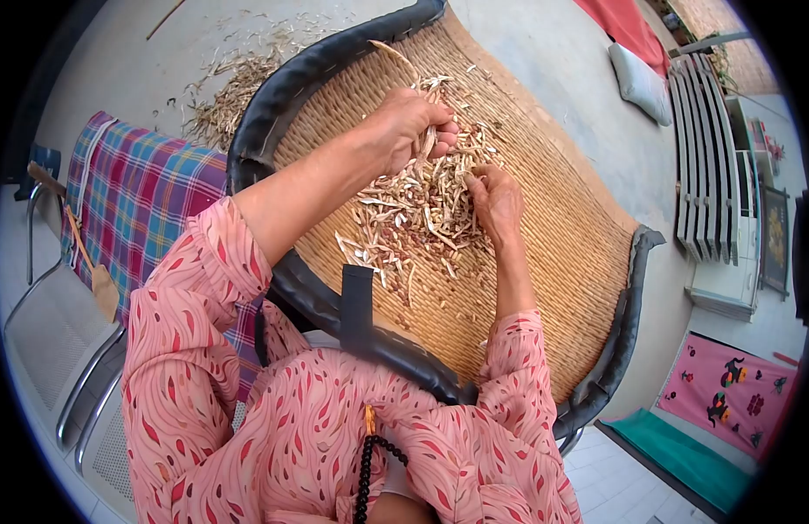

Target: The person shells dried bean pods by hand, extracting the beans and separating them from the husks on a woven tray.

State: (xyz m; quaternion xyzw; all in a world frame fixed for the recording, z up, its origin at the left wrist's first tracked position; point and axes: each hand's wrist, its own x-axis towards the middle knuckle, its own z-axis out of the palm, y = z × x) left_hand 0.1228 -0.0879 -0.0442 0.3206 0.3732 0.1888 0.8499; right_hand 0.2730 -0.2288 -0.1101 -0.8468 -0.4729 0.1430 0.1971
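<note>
A wide woven winnowing basket [544,253] with a black padded rim lies in front of me, bearing a heap of dry bean pods [439,205] and scattered reddish beans and husks [400,249]. Over the heap's far left side, my left hand [411,131] is closed around some dry pods, whose ends stick out below its fingers. My right hand [498,199] rests at the heap's right edge with thumb and fingers pinched on a pale pod piece, partly hidden by the fingers.
Empty husks [234,96] lie piled on the floor beyond the basket. At left stand metal chairs [59,323], one with a plaid cloth [151,188] over it and a wooden-handled tool [103,293]. A cushion [640,85] and stacked slatted panels [703,157] are at right.
</note>
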